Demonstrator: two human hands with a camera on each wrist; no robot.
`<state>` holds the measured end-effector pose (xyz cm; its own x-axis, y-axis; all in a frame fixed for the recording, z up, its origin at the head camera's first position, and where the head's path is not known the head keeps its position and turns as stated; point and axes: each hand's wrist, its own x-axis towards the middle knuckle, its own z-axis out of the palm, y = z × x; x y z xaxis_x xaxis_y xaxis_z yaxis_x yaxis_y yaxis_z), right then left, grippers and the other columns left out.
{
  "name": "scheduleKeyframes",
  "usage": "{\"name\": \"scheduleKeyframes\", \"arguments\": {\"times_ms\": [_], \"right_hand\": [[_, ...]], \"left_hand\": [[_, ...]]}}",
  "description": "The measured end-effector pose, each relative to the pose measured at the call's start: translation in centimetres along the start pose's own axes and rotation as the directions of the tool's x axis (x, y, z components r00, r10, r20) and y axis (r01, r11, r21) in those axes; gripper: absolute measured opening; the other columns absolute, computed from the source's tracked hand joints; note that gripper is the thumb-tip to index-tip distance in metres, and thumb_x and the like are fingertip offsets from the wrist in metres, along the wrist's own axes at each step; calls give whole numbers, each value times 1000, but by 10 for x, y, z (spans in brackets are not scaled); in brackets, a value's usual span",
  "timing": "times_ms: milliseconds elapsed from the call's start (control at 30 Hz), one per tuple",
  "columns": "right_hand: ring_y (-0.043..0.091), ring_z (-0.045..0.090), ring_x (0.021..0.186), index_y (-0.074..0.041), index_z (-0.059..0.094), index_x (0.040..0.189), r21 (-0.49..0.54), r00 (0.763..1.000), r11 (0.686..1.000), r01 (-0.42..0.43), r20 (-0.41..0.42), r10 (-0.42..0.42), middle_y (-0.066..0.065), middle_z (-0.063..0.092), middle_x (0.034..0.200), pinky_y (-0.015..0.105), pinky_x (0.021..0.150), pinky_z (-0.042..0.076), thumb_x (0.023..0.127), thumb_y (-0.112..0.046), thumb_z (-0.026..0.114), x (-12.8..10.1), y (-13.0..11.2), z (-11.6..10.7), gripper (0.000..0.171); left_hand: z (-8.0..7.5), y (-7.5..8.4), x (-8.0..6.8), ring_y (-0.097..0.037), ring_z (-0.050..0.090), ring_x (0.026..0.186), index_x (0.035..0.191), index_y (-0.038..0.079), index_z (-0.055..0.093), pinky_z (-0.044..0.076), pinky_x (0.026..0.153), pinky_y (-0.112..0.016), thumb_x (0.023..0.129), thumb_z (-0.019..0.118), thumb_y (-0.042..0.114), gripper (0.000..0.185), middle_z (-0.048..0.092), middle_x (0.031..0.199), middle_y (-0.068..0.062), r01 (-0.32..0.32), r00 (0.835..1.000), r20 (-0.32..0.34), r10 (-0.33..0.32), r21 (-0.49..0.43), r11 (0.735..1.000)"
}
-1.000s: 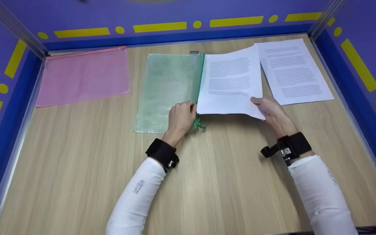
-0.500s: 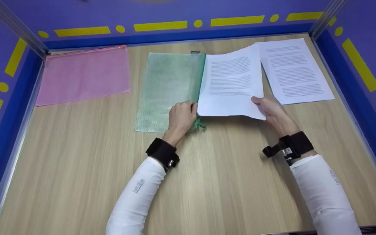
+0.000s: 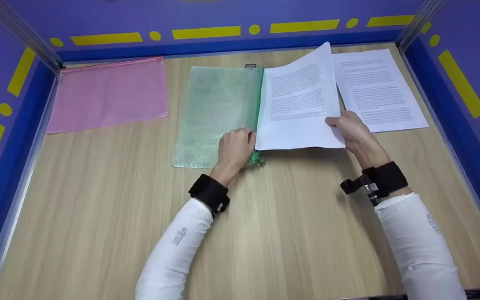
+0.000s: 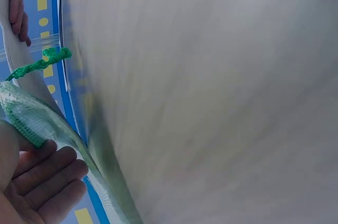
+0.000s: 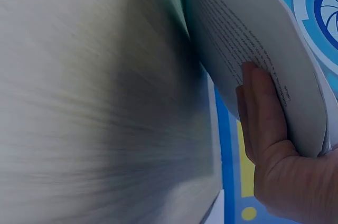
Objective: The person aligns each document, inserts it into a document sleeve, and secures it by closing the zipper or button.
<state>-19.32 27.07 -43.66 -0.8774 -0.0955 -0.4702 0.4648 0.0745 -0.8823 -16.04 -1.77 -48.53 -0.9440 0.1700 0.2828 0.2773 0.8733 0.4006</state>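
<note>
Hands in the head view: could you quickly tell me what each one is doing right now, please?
Left hand: grips the open edge of the green mesh pouch.
Right hand: holds the printed paper stack, its left edge at the pouch's opening.

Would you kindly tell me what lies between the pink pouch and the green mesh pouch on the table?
Nothing: in the head view only bare wooden table separates the pink pouch from the green mesh pouch.

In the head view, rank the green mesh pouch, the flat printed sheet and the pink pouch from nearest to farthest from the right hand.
Measured from the right hand:
1. Flat printed sheet, just beyond the hand, at the table's far right.
2. Green mesh pouch, in the middle, across the held paper stack.
3. Pink pouch, far left corner.
</note>
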Motion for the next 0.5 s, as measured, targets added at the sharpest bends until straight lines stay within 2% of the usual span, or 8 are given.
{"name": "scheduleKeyframes", "arguments": {"times_ms": [133,267,500], "right_hand": [[6,68,85,12,30,146,-52,999,998,31,16,-30,-4,66,99,23,72,57,102,-7,38,-2,-10,4,48],[7,68,83,11,34,143,-79,999,996,39,8,-39,-3,66,97,24,71,58,102,-8,39,-3,-17,9,46],[8,69,79,10,38,140,-117,999,993,32,25,-29,-4,68,93,24,68,58,102,-10,41,-3,-21,9,43]], "left_hand": [[-1,1,1,-10,38,52,64,6,60,41,46,-28,99,55,16,37,54,55,-2,-7,1000,13,7,8,1000],[-1,3,2,-11,38,53,63,6,58,44,47,-30,99,54,16,38,51,56,0,-5,999,35,4,21,1000],[-3,4,4,-12,46,53,65,6,60,53,51,-34,100,53,16,37,63,60,-6,-27,999,48,24,69,997]]}}
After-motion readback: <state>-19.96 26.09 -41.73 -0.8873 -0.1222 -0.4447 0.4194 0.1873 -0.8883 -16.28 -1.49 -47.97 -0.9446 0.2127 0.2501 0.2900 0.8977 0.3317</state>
